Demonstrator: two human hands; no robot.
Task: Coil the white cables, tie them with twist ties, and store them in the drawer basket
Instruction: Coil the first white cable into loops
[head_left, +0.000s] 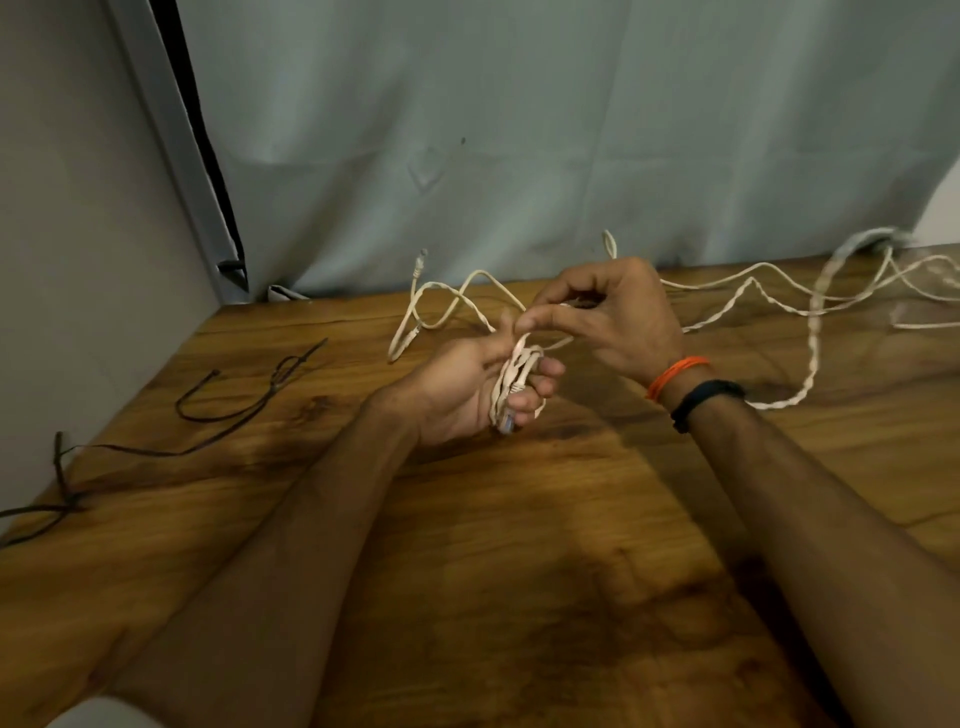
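Note:
My left hand (467, 384) is closed around a small coil of white cable (511, 382), held just above the wooden table (467, 545). My right hand (608, 312) pinches the same cable right above the coil between thumb and forefinger. The loose rest of that cable (441, 304) loops over the table behind my hands. A second, twisted white cable (813, 332) trails across the right side of the table. Dark twist ties (249, 405) lie on the table at the left. No drawer basket is in view.
A grey cloth (519, 156) hangs behind the table's back edge. A grey wall (62, 260) and a metal frame (171, 156) close off the left side. More dark ties (57, 499) lie near the table's left edge.

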